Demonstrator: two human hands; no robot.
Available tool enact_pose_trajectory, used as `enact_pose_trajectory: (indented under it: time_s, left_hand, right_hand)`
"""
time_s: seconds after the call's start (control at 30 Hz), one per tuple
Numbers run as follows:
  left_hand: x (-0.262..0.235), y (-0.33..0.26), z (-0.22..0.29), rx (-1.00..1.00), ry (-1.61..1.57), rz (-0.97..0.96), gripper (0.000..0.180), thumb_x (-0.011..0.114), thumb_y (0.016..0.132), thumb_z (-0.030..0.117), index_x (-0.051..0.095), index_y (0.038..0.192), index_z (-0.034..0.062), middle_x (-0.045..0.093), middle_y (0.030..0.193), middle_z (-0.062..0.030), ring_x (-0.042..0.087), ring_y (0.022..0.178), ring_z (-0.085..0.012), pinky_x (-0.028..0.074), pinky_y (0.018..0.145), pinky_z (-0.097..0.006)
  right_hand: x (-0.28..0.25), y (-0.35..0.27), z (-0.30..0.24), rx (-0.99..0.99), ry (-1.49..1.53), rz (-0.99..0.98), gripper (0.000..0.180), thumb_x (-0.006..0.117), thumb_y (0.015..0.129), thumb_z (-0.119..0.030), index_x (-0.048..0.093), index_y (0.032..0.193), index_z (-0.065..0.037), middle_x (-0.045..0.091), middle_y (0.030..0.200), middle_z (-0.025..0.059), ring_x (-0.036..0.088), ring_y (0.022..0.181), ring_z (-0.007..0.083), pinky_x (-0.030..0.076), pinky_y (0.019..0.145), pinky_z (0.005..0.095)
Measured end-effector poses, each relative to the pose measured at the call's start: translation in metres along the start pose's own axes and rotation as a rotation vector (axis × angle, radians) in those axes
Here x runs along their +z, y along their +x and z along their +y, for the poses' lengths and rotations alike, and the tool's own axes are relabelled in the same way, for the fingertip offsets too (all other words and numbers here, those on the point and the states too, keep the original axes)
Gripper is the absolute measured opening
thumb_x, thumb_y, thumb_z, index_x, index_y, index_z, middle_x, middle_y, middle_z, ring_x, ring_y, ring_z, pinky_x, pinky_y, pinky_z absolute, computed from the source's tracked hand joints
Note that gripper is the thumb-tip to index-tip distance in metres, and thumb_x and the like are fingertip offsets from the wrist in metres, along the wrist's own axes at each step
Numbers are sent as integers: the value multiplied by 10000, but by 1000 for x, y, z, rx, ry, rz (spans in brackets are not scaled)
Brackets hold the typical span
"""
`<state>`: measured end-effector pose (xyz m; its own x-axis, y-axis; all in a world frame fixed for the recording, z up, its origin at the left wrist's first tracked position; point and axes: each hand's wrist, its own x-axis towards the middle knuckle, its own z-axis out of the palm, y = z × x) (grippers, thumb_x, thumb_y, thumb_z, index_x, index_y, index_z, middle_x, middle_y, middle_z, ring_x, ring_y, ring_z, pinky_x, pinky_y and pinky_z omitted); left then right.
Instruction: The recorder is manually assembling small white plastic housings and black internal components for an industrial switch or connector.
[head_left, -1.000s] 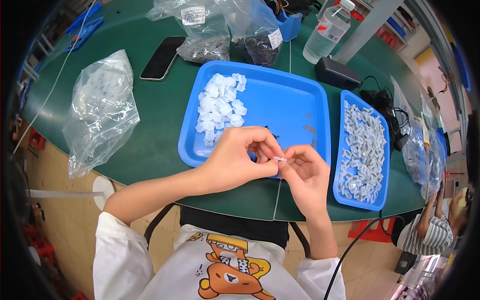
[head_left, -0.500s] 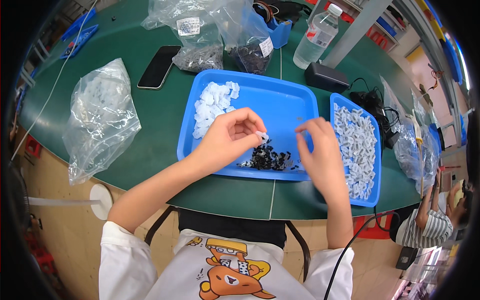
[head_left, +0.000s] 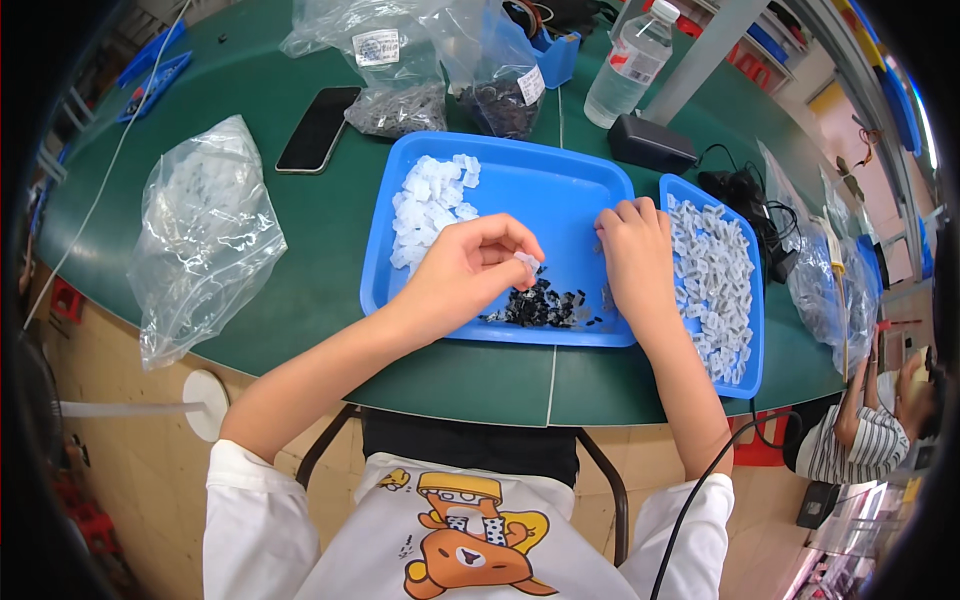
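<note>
My left hand (head_left: 455,268) pinches a small translucent white plastic piece (head_left: 527,262) between thumb and fingers, above the large blue tray (head_left: 560,200). Below it in the tray lies a loose heap of tiny black pieces (head_left: 540,306). A pile of flat whitish plastic pieces (head_left: 428,205) fills the tray's left side. My right hand (head_left: 637,255) is over the tray's right part, back upward, fingers curled down together; whatever its fingertips hold, if anything, is hidden. Beside it, a narrower blue tray (head_left: 757,345) holds many small clear plastic pieces (head_left: 715,285).
On the green table (head_left: 330,240) a clear plastic bag (head_left: 208,240) lies at left. A phone (head_left: 318,130), bags of small grey parts (head_left: 395,112) and dark parts (head_left: 500,108), a water bottle (head_left: 630,65) and a black box (head_left: 652,145) stand beyond the tray. Black cables (head_left: 745,205) lie at right.
My right hand has moved slightly up, and its fingers have closed from a spread pose to curled together. My left hand keeps the white piece nearly in place. The view has shifted a little.
</note>
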<state>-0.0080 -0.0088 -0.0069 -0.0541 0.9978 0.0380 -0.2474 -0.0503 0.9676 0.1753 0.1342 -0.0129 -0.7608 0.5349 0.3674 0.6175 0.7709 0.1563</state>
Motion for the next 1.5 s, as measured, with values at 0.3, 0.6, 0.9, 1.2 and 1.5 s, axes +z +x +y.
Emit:
enact_pose_trajectory:
  time_s: [0.3,0.6,0.9,1.2,1.5]
  left_hand:
    - [3,-2,-4,-21,17,-13,93,596,888,31,613,975,4,576,929,-33,584,841,-110,473,791,-265]
    - [0,-2,-5,-29,2,89,227,659,854,4,613,1076,4,589,1048,-37,588,913,-104,487,829,-255]
    - [9,-6,-4,59,66,81,224,671,848,10,634,1065,-28,636,1038,-67,642,922,-121,539,812,-245]
    - [16,-11,6,91,376,73,310,697,847,16,651,1151,-15,681,1042,-87,657,914,-125,543,836,-259]
    - [18,-12,2,304,551,130,263,710,820,36,686,1082,24,711,923,-118,709,811,-183,569,730,-278]
  right_hand:
    - [-1,-4,-4,37,-21,94,51,630,768,-2,600,809,-11,596,819,112,529,914,297,390,904,414]
    - [-52,-17,-44,326,1047,86,152,679,845,-36,689,995,-14,669,884,118,590,887,211,467,796,322]
    - [-38,-33,-46,551,1719,-125,118,679,893,-55,676,985,20,666,975,55,589,924,111,477,813,256]
    - [-40,-37,-49,560,1748,-108,104,645,907,-28,633,1000,18,641,961,55,602,905,114,475,820,252]
    - [-35,-39,-48,550,1737,-58,122,648,920,-46,622,1024,14,642,996,54,605,937,101,479,846,239]
